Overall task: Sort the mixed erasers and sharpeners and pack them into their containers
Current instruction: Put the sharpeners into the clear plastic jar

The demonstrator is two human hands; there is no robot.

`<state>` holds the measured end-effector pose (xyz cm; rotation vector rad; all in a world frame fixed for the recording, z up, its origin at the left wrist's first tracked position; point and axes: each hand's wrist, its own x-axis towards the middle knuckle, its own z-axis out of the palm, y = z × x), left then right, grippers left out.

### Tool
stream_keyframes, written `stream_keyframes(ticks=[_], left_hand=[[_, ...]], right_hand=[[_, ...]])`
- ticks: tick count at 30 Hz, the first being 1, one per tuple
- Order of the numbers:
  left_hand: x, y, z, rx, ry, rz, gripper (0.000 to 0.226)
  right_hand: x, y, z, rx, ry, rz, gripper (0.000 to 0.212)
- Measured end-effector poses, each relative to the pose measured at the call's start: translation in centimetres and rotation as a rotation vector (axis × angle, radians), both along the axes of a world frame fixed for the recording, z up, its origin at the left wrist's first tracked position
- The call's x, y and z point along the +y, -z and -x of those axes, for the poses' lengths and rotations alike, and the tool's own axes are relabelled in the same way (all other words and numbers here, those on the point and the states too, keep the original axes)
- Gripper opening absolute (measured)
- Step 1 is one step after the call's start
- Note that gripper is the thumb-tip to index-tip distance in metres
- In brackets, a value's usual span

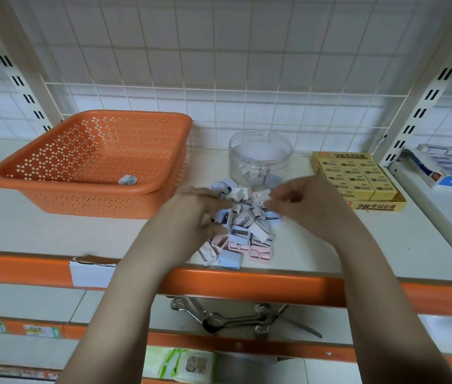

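Note:
A pile of small pastel sharpeners [243, 234], blue, pink and white, lies on the white shelf near its front edge. My left hand [194, 214] rests on the pile's left side with fingers curled among the sharpeners. My right hand [302, 202] hovers at the pile's upper right, fingers curled and blurred; what it holds is unclear. Behind the pile stands a clear round jar [260, 153] with a few sharpeners inside. A yellow box of erasers [357, 178] sits to the right, filled with yellow-wrapped erasers.
An orange perforated basket [92, 164] sits at the left with one small item inside. The orange shelf rail [247, 284] runs along the front. Blue and white boxes [446, 167] lie on the shelf to the right. Metal spoons and scissors [236, 318] lie on the lower shelf.

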<state>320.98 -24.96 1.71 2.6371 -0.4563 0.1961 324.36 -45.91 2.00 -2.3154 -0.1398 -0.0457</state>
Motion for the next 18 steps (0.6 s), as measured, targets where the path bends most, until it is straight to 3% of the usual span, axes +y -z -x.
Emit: stream_keyframes(ticks=[5,13,18], left_hand=[[-0.6,-2.0,-1.8,-0.108,-0.014,0.067,0.041],[-2.8,-4.4,-7.3,-0.123,-0.020,0.114,0.037],[-4.9,-3.8,-11.5,-0.002,-0.044,0.086,0.020]], right_hand=[[0.3,2.3,1.7,0.125,-0.062,0.062,0.041],[0.4,2.9,2.9,0.093,-0.050,0.046,0.030],[0.4,3.3,3.4,0.068,-0.031,0.001,0.023]])
